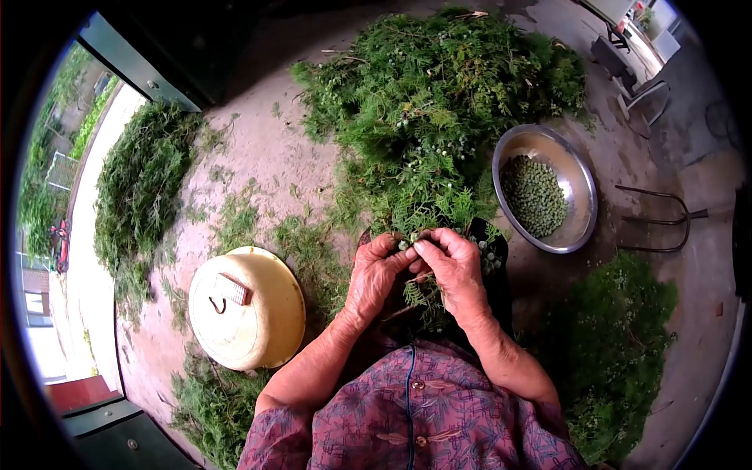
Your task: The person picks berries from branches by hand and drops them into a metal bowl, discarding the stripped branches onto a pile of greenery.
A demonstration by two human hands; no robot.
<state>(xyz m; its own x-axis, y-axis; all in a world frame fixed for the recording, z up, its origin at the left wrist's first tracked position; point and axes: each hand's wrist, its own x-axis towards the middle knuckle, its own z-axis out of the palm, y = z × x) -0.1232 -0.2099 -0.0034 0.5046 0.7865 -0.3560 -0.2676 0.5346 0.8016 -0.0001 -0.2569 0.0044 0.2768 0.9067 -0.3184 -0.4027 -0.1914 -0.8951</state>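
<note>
My left hand [374, 274] and my right hand [456, 272] meet in front of my chest, thumbs and fingers pinched together. Between the fingertips are small round green cones [404, 244] on a leafy conifer sprig [423, 294], whose fronds hang below my hands. Both hands are closed on this sprig; the inner fingers are partly hidden. Just beyond them rises a big heap of green conifer branches [439, 102] dotted with pale cones. To the right of my right hand stands a steel basin [581, 227], with many picked green cones [534, 196] inside.
An upturned cream-coloured basin [243, 329] at the left carries a small box [233, 288] and a dark hook-shaped piece [217, 305]. A fork head with metal tines [666, 221] lies at the right. More branch piles [153, 172] lie at left and lower right [611, 352].
</note>
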